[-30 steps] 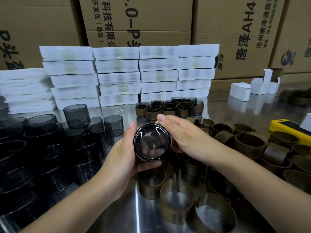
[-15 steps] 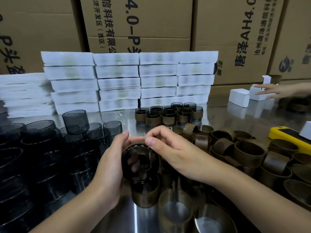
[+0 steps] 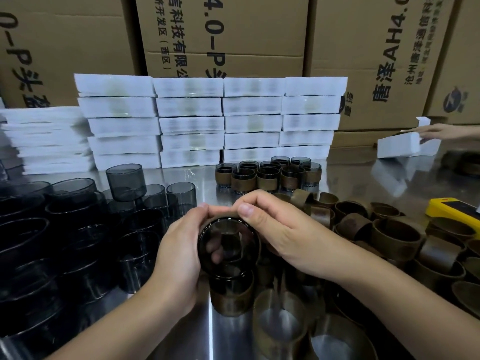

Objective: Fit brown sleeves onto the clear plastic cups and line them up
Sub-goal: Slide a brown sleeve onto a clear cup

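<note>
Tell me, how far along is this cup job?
Early going. A small group of sleeved cups stands by the white boxes. The left hand and right hand grip one clear cup. Many bare cups and loose brown sleeves remain.

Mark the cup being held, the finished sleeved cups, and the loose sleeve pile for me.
held cup [image 3: 228, 245]: head view, clear round end facing camera.
sleeved cups [image 3: 268, 183]: head view, brown band of a front cup.
loose sleeves [image 3: 389, 246]: head view, wall of one ring.

Dim indoor light, table [image 3: 207, 183] glare, soft blur, curved edges
</note>
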A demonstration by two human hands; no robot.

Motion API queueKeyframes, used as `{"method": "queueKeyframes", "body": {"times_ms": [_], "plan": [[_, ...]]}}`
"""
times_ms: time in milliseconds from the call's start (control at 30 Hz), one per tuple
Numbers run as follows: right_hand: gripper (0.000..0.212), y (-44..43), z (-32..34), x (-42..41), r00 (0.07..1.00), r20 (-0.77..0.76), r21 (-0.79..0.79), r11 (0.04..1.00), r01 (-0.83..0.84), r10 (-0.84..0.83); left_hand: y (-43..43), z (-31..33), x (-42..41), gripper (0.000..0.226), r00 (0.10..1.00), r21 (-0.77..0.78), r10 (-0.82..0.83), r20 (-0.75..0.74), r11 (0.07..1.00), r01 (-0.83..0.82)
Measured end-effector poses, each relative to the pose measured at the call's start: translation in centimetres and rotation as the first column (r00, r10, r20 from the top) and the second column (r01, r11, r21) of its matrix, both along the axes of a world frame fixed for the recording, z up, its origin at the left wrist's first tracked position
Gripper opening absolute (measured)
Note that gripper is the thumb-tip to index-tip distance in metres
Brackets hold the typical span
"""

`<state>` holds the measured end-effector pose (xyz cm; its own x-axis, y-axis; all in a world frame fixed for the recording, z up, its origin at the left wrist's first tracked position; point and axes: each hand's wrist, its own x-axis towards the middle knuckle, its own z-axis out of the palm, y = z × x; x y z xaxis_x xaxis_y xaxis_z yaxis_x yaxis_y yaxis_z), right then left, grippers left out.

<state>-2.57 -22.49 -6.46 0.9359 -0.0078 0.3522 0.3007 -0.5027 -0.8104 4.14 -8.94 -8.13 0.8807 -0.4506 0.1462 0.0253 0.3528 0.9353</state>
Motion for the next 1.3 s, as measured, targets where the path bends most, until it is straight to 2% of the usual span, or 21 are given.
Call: {"method": "queueKeyframes", "body": {"times_ms": [167,467,667,800,900,1033,1167,1233,1300], "plan": [[0.056,-0.1,-0.2,0.2,1.0,0.006,0.016,1.0,-0.001,0.001,0.0,0.0,0.2,0.046,1.0,-0.028,-0.029,-0.01,0.999,0.028],[0.037,-0.2,-0.3,0.4,1.0,0.012,0.085,0.996,0.003,-0.004,-0.1,0.0,0.1,0.05,1.0,-0.026,-0.006,0.02,1.0,0.006],[0.033,-0.4,-0.2,0.2,1.0,0.009,0.052,0.999,0.003,-0.003,0.0,0.2,0.0,0.05,0.999,-0.031,0.005,0.052,1.0,-0.003],[0.036,-0.3,-0.1,0.0,1.0,-0.005,0.083,0.996,-0.023,0.023,0.0,0.1,0.0,0.049,0.999,-0.028,0.011,0.05,1.0,-0.01],[0.031,-0.7,0.3,-0.2,0.998,-0.024,0.087,0.995,-0.054,0.056,0.0,0.1,-0.2,0.049,0.994,-0.009,0.04,0.106,0.999,-0.039],[0.042,-1.8,2.2,-0.5,0.989,-0.071,0.094,0.988,-0.12,0.127,-0.4,-0.3,-0.2,0.04,0.984,-0.024,0.095,0.153,0.995,-0.093],[0.043,-2.4,5.2,0.5,0.998,-0.055,0.016,1.0,-0.012,0.013,-0.8,-0.2,0.2,0.026,0.985,-0.036,0.158,0.075,0.987,-0.156],[0.042,-2.7,6.2,1.8,0.994,-0.042,-0.048,0.994,0.099,-0.101,-0.7,-0.3,0.4,0.021,0.98,0.005,0.163,0.113,0.986,-0.165],[0.032,-3.1,6.9,3.7,0.969,-0.024,-0.14,0.96,0.241,-0.247,-0.7,-0.4,0.3,0.017,0.977,0.057,0.126,0.174,0.989,-0.138]]}}
